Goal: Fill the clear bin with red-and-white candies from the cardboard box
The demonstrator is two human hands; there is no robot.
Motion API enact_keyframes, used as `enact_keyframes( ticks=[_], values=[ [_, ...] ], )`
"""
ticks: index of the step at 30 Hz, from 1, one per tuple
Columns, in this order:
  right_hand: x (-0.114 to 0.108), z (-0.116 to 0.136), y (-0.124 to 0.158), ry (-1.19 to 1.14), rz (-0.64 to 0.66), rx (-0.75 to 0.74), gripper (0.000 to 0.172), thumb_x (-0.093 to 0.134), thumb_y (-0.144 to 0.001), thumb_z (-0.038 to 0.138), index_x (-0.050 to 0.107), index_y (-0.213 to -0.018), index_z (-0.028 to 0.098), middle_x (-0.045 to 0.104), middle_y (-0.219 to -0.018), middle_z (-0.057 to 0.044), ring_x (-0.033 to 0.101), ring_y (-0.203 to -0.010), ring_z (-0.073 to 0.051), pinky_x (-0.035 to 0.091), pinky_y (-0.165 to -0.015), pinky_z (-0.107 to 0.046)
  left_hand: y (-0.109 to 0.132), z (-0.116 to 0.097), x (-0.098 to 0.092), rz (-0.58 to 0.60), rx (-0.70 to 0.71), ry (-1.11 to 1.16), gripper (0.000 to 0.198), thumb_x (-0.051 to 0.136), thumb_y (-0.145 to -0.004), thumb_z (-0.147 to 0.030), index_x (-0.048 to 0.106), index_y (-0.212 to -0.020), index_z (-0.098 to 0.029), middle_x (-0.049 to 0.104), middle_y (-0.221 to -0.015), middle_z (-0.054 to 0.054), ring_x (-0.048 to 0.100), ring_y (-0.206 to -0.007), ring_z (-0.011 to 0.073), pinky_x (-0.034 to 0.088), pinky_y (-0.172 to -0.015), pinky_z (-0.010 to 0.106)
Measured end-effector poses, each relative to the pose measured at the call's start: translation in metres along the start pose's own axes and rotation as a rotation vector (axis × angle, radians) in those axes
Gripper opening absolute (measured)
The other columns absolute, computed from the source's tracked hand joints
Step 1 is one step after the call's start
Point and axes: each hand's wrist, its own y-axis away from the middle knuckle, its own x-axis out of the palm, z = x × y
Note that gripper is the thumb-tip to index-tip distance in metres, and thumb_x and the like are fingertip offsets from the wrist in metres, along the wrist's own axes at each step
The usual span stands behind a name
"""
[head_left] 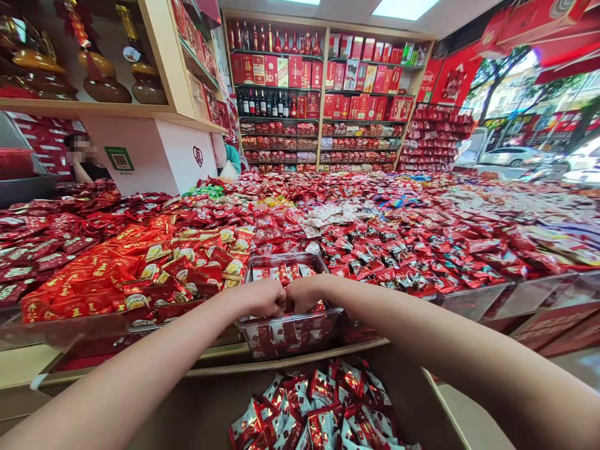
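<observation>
Both forearms are reaching forward, the left hand and right hand pressing together as closed fists over the clear plastic bin of red-wrapped candies; whether they are gripping a wrapper I cannot tell. Perching at the counter's edge, the bin risks tipping.

Viewpoint: head-worn, close above the clear plastic bin.
Facing: forward and down across the bin, toward the back shelves.
Nearness: bin close, shelves well beyond.
Views: one only.
</observation>
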Motion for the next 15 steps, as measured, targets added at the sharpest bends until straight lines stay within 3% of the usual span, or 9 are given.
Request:
enact_keyframes(
  ticks=[4,8,15],
  values=[
    [0.000,-0.004,-0.003,-0.041,0.131,-0.005,0.041,0.059,-0.058,0.024,0.059,-0.097,0.012,0.064,-0.084,-0.006,0.058,-0.064,-0.016,0.045,-0.050,-0.022,0.000,-0.004,-0.003,0.029,0.020,0.023,0.024,0.049,-0.060,-0.025,0.066,-0.078,-0.024,0.068,-0.070,-0.001,0.053,-0.055,0.0113,0.035,-0.047,0.019],
    [0.008,-0.007,-0.009,-0.039,0.223,-0.029,0.044,0.063,-0.053,0.023,0.060,-0.097,0.015,0.065,-0.076,-0.004,0.058,-0.058,-0.016,0.045,-0.050,-0.023,0.000,-0.014,-0.007,0.049,0.046,0.036,0.025,0.048,-0.059,-0.018,0.067,-0.074,-0.021,0.067,-0.065,-0.001,0.051,-0.052,0.0096,0.034,-0.045,0.017],
    [0.007,-0.007,-0.011,0.027,0.022,-0.065,0.040,0.063,-0.051,0.017,0.063,-0.090,0.013,0.063,-0.093,-0.009,0.056,-0.081,-0.023,0.043,-0.068,-0.029,0.002,-0.014,-0.008,0.047,0.056,0.038,0.027,0.047,-0.057,-0.015,0.067,-0.075,-0.019,0.067,-0.064,-0.001,0.049,-0.052,0.0094,0.036,-0.047,0.017]
  ],
)
